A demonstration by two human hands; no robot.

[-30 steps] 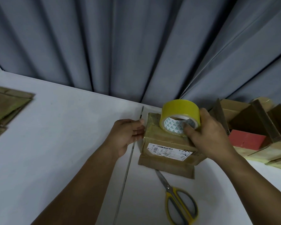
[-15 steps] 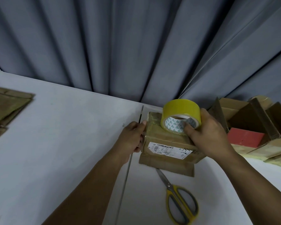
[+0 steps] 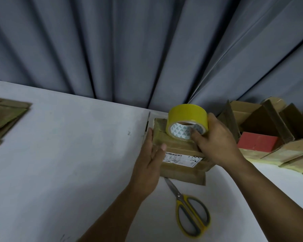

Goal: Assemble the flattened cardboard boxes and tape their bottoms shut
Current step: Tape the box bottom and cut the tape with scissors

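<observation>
Single head-worn view, wide-angle. It faces forward and down over the white table [image 3: 68, 163] toward the grey curtain [image 3: 112, 49], which fills the upper half. Both forearms enter from the bottom edge. The left hand [image 3: 148, 165], right hand [image 3: 217, 142] and tape roll [image 3: 187, 117] sit near the lens, just right of centre (the curtain folds fan outward toward the top corners). Flattened cardboard [image 3: 5, 117] is cropped at the left edge, opened boxes [image 3: 269, 123] at the right.

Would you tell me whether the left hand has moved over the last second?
Yes: the left hand slid nearer the scissors along the box side, fingers now straight.
</observation>
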